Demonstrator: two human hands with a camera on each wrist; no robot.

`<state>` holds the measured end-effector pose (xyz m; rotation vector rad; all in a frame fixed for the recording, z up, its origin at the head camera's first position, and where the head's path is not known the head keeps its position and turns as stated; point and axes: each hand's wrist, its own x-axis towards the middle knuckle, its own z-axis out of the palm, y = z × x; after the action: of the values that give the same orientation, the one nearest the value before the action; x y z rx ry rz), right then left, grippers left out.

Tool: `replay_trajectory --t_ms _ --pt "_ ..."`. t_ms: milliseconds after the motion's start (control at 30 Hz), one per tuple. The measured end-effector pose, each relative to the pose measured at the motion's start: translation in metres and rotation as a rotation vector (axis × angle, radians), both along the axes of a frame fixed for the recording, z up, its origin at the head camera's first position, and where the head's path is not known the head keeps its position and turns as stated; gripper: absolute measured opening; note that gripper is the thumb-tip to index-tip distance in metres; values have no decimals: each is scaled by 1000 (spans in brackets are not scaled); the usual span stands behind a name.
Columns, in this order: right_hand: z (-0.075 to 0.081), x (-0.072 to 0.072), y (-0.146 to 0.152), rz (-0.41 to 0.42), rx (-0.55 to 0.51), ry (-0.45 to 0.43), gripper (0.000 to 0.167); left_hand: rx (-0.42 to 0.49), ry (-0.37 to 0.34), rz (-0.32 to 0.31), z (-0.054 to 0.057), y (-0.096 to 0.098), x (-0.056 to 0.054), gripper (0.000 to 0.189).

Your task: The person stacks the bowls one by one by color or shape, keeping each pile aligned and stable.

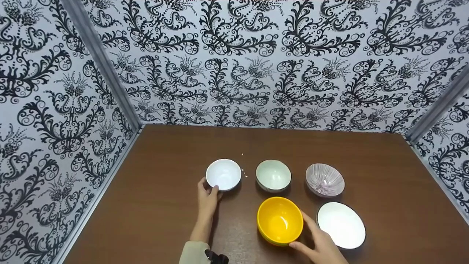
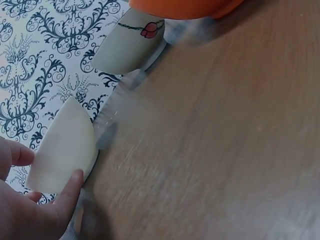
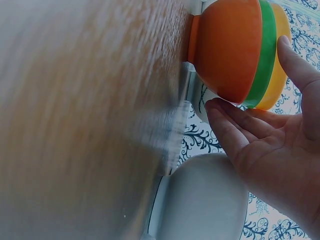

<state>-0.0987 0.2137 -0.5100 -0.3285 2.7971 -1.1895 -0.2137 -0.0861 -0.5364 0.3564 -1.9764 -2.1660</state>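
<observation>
My left hand (image 1: 208,201) holds the near left side of a small white bowl (image 1: 224,173), thumb toward the front. In the left wrist view, the thumb and fingers touch the outer wall of this white bowl (image 2: 62,150). My right hand (image 1: 319,242) grips a nested stack of bowls from the right, with a yellow bowl (image 1: 280,220) on top. The right wrist view shows a green band (image 3: 267,55) below the yellow and an orange bowl (image 3: 227,50) lowest. There, the thumb lies at the yellow rim and the fingers against the stack's side.
Behind the stack stands a pale green bowl (image 1: 273,175), with a striped bowl (image 1: 324,179) to its right. An oval white dish with a dark rim (image 1: 340,224) sits close beside my right hand. Small white crumbs (image 1: 244,173) lie on the brown table (image 1: 168,161). Patterned walls (image 1: 256,73) enclose it.
</observation>
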Motion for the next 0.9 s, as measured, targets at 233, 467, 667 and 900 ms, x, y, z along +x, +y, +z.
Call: replay_trajectory --t_ms 233,467,667,900 --pt "-1 0 1 7 -16 -7 85 31 -12 1 0 -2 2 57" --pt "0 2 1 3 -26 9 84 35 -35 -4 1 -4 4 57" --pt "0 1 1 7 -33 -1 84 26 -45 -9 7 -5 8 58" --pt "2 0 1 2 -46 -37 84 53 -31 -35 14 -4 11 59"
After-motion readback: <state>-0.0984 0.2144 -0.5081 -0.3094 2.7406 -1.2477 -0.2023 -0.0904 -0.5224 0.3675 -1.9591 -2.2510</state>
